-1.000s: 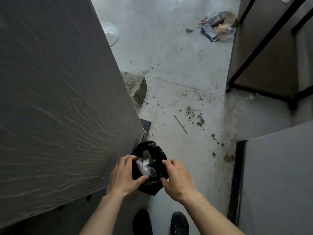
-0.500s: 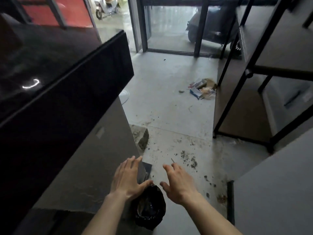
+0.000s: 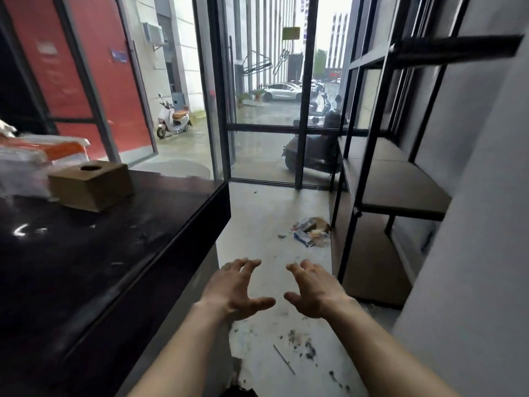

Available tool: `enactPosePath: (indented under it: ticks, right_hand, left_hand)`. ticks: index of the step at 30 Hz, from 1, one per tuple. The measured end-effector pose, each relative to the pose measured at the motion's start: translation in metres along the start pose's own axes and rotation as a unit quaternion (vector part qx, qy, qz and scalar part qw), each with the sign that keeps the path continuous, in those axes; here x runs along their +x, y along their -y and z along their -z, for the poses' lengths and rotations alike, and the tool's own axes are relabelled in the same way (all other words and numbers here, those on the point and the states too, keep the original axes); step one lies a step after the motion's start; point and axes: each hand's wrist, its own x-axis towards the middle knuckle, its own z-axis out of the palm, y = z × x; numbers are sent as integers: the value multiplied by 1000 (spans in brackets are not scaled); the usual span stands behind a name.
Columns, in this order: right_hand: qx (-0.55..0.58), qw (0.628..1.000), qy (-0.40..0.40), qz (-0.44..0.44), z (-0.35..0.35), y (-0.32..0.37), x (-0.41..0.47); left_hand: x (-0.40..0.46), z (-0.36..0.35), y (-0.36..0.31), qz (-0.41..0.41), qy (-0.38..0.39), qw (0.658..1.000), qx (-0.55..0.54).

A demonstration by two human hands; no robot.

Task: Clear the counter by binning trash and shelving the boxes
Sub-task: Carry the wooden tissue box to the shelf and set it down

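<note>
My left hand [image 3: 236, 290] and my right hand [image 3: 315, 290] hover side by side over the floor, fingers spread, holding nothing. To my left runs the dark counter [image 3: 86, 253]. A brown cardboard box [image 3: 91, 186] with a round hole in its top stands on it, and white-and-orange packages [image 3: 34, 159] lie behind the box. Only the top edge of the black trash bag [image 3: 239, 392] shows at the bottom of the view, below my hands. A black-framed shelf unit [image 3: 400, 193] stands at the right, its boards bare.
Scattered wrappers and paper [image 3: 312, 232] lie on the concrete floor by the shelf's foot. Dirt crumbs and a thin stick [image 3: 283, 359] are on the floor near me. A grey wall [image 3: 472, 253] closes the right side. Glass doors [image 3: 286, 110] are ahead.
Both hands let go of the black bag and rose with fingers spread. The view tilted up from the floor to the counter top, shelf and doors; the bag dropped to the bottom edge.
</note>
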Motion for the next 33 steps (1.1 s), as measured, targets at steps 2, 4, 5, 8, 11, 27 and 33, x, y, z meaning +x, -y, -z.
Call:
enactPosePath:
  ticks: [2, 4, 5, 8, 11, 27, 33]
  right_hand:
    - [-13, 1000, -12, -10, 21, 11, -22]
    - [-20, 999, -24, -12, 40, 26, -43]
    - [-21, 999, -38, -9, 49, 35, -52]
    - [-18, 997, -72, 4, 72, 65, -78]
    - [-27, 995, -95, 15, 87, 96, -97]
    - [86, 977, -164, 105, 107, 281, -17]
    - [197, 960, -170, 100, 100, 347, 81]
  left_hand:
    - [-20, 24, -5, -25, -9, 1000, -3]
    - [-46, 44, -5, -43, -23, 999, -11]
    - [-59, 53, -3, -50, -35, 998, -18]
    - [-94, 83, 5, -63, -65, 996, -26]
    - [-124, 111, 17, -65, -93, 993, -23]
    - [-183, 212, 202, 54, -250, 956, -147]
    - [-140, 239, 294, 106, -294, 914, -260]
